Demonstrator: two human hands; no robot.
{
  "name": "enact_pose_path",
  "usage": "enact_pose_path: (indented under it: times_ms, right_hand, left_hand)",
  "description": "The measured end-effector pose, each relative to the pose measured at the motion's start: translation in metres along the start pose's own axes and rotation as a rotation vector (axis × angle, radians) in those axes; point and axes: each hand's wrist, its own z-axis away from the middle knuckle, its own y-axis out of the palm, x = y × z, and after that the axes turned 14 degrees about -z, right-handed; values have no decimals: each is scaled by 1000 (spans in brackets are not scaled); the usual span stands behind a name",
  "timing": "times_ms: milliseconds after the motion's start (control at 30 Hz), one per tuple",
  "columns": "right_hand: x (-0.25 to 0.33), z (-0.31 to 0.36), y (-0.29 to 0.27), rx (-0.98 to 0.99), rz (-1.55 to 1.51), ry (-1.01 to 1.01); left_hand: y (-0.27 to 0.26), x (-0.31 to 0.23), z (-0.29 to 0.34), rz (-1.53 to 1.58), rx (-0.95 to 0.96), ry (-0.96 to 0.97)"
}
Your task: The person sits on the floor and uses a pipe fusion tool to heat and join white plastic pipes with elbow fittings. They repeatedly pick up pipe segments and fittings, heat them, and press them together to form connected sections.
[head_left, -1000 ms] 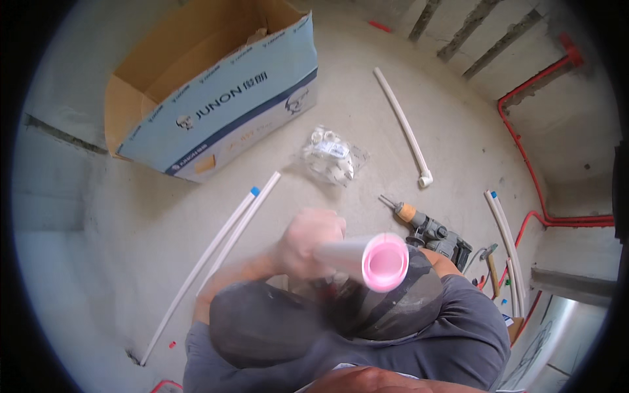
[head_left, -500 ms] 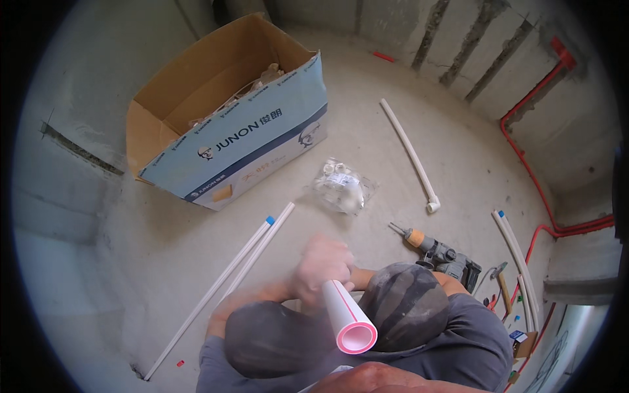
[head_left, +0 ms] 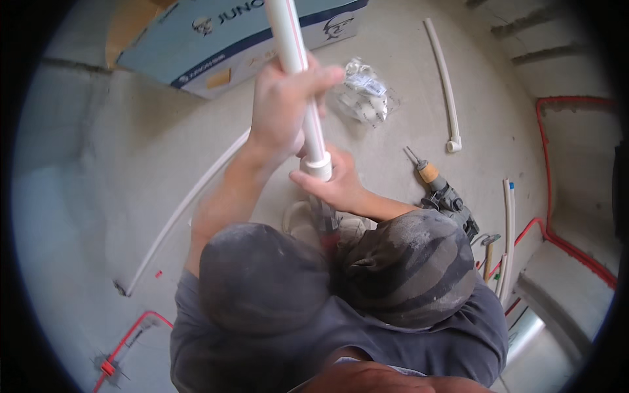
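Observation:
My left hand is wrapped round a white plastic pipe with a thin red stripe, its index finger sticking out to the right. The pipe rises toward the top edge of the view. At its lower end sits a short white pipe fitting, gripped by my right hand with the thumb in front. Whether the fitting is fully pushed on cannot be seen. Below, between my shoes, a partly hidden grey and red thing stands; its kind is unclear.
A large blue and white cardboard box stands far left. A clear bag of white fittings lies beyond my hands. To the right are a pipe with an elbow, a rotary hammer, a hammer and upright-looking pipes.
The pipe has swung from pointing toward me to pointing away, up the view. Both hands now show on it, the right one on the fitting. The view has shifted too.

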Motion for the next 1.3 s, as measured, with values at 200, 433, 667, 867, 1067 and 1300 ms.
enact_pose_path:
  times_ms: [200,433,667,867,1067,1300]
  right_hand:
    - [0,9,3,45,-469,62]
    - [9,26,-3,71,-548,171]
    - [9,29,-7,105,-557,180]
    - [-3,28,-6,58,-240,-65]
    - [2,15,-16,106,106,-339]
    - [31,1,-19,427,-11,-487]
  left_hand:
    - [6,20,5,359,220,76]
    - [15,30,25,269,128,76]
    - [18,27,32,234,80,89]
    - [16,41,42,258,232,338]
    - [14,48,56,185,354,474]
    - [28,40,56,-240,427,1059]
